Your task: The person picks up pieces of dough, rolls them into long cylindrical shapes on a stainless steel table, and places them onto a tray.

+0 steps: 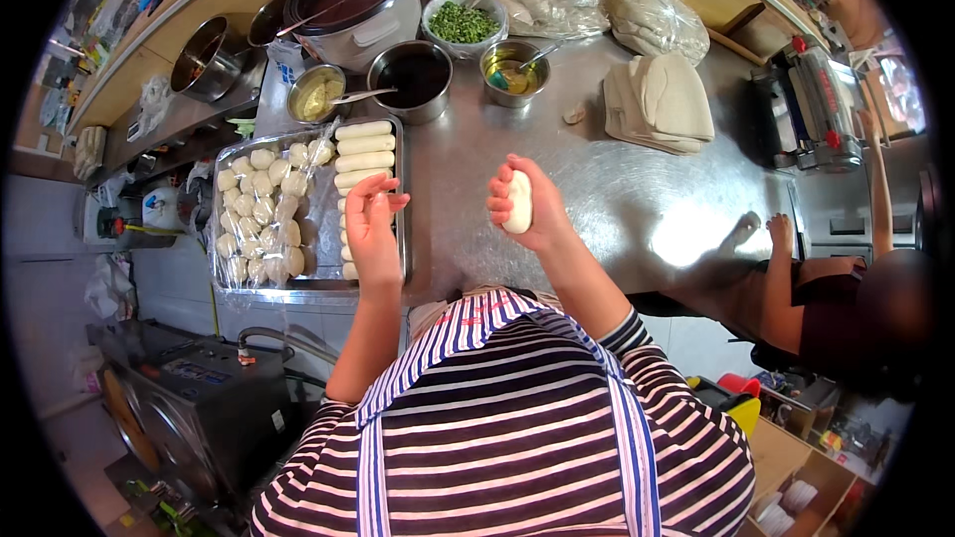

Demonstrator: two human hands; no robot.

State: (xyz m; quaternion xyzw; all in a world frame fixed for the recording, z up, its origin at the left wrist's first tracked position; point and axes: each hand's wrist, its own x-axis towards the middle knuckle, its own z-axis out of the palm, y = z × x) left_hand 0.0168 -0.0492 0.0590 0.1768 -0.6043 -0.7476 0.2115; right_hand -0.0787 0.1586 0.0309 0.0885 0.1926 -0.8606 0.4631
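In my right hand [545, 212] is a smooth white piece of dough [518, 201], with the fingers curled around it above the steel worktop [477, 156]. My left hand [373, 227] is over the right side of a metal tray [406, 201], its fingers bent and apart, with nothing visible in them. That hand hides part of a column of rolled dough logs [364, 162] lying in the tray. Round dough balls [261, 207] fill the tray's left part, some of them under clear plastic film [324, 239].
Behind the tray stand a bowl of yellowish paste [317, 95], a pot of dark liquid [410, 78], a bowl of oil [515, 74], chopped greens [462, 22] and a slow cooker [354, 7]. Folded cloths [658, 104] lie right. Another person's hand [780, 233] is at the right edge.
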